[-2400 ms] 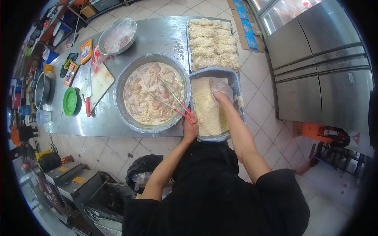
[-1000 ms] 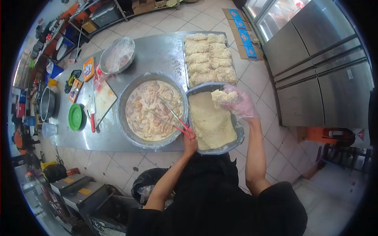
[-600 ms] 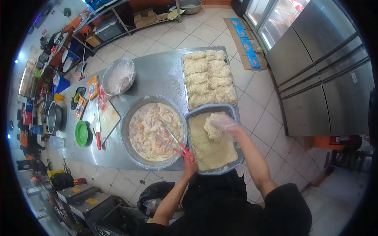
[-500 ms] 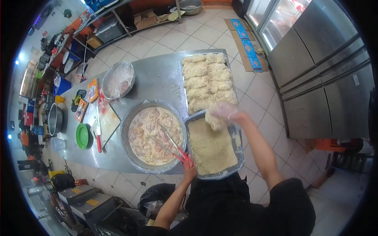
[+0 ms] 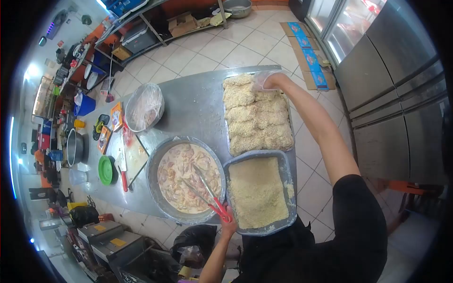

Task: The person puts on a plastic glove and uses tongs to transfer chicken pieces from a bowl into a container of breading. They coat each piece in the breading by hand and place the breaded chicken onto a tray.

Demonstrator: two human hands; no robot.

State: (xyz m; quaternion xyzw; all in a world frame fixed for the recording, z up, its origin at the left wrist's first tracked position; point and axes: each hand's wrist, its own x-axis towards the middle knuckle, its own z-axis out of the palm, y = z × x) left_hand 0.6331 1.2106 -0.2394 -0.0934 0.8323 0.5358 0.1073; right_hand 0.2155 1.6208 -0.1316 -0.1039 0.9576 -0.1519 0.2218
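My left hand [image 5: 228,221] holds the red handles of the tongs [image 5: 219,208], whose metal arms rest over a large bowl [image 5: 150,175] of raw meat in pale liquid. Right of that bowl is a grey-blue tub [image 5: 289,188] of breadcrumbs [image 5: 257,193]. Behind the tub, a tray holds rows of breaded pieces [image 5: 255,115]. My right hand [image 5: 267,81], in a clear plastic glove, is at the tray's far end, over the breaded pieces. Its fingers are blurred, and what they hold, if anything, cannot be made out.
On the metal table [image 5: 193,99] stand a plastic-covered bowl [image 5: 145,107], a green bowl [image 5: 105,170] and a cutting board [image 5: 136,155] with a red-handled knife [image 5: 123,170]. Steel refrigerators [image 5: 382,137] are at the right. A black bag [image 5: 193,238] is below the table.
My right hand has moved from above the breadcrumb tub to the tray's far end; the coated piece it carried is no longer distinct. The view has shifted slightly. My left hand still holds the tongs.
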